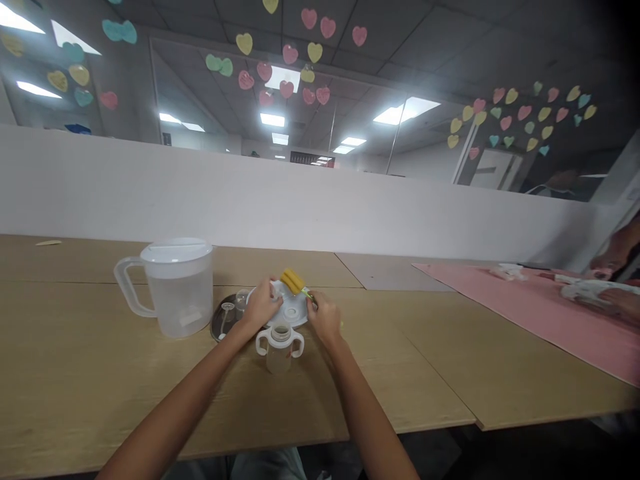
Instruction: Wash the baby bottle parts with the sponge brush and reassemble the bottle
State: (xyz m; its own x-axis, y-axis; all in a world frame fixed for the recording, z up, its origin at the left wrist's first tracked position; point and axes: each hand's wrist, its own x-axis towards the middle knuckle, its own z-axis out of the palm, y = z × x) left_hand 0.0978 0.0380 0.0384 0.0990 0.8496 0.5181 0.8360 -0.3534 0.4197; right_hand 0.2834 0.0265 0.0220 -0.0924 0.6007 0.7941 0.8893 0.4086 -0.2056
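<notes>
My right hand is closed around the thin handle of a bottle brush with a yellow sponge head, which points up and left above a white dish. Over the dish's left side, my left hand has its fingers curled together; whatever they hold is mostly hidden. Just in front of the dish stands an open, clear baby bottle with two white handles. To the left, a dark round tray carries a small clear cup and a white straw piece with a round top.
A lidded clear plastic pitcher with liquid in it stands left of the tray. A pink mat covers the table's right end, where another person's hands handle white cloth. A low white wall runs behind the table.
</notes>
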